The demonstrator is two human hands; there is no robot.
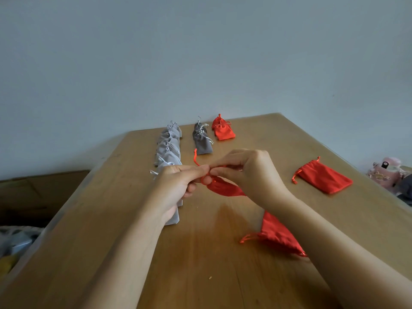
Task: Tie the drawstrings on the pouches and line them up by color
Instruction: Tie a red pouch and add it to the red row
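Centrally in the head view, both hands meet above the wooden worktop (200, 253). The left hand (178, 184) pinches the neck of one red pouch (225, 188), and the right hand (247, 170) pinches its drawstring (195, 157), one cord end sticking up. Two more lie untied: a loose red pouch (325, 177) well to the right and a near red pouch (276, 233) partly under the right forearm. At the far end run three rows: a red row (223, 130) of two, a dark grey row (201, 141) of about three, and a long light grey row (169, 148), too overlapped to count.
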